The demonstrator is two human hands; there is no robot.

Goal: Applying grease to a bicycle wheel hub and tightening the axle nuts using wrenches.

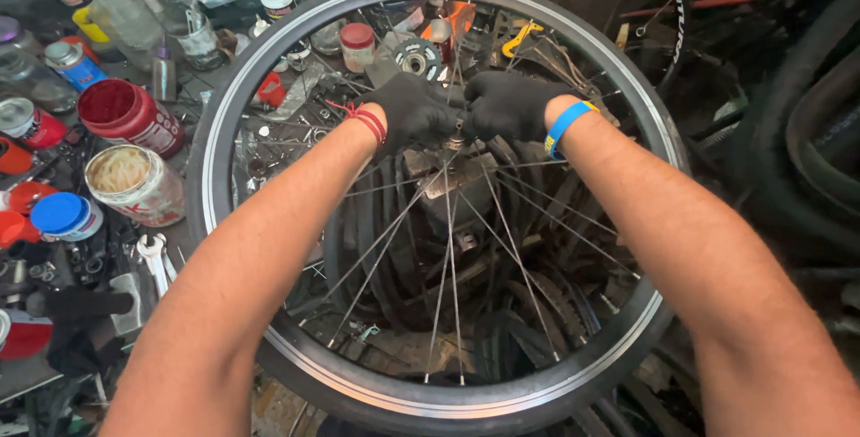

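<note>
At the wheel (269, 61) hub (457, 137), both gloved hands, left hand (414, 113) and right hand (509, 104), grip.

Hands (461, 107) meet at wheel (224, 124) hub (455, 137), cans (134, 184) left.

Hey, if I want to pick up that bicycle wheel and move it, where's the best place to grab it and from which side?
Probably the bicycle wheel is best taken by its rim, at the near edge, coming from below in the picture. Both gloved hands, left hand and right hand, sit at the hub; the thin spokes look too slight to grip, and the near rim lies unobstructed.
</note>
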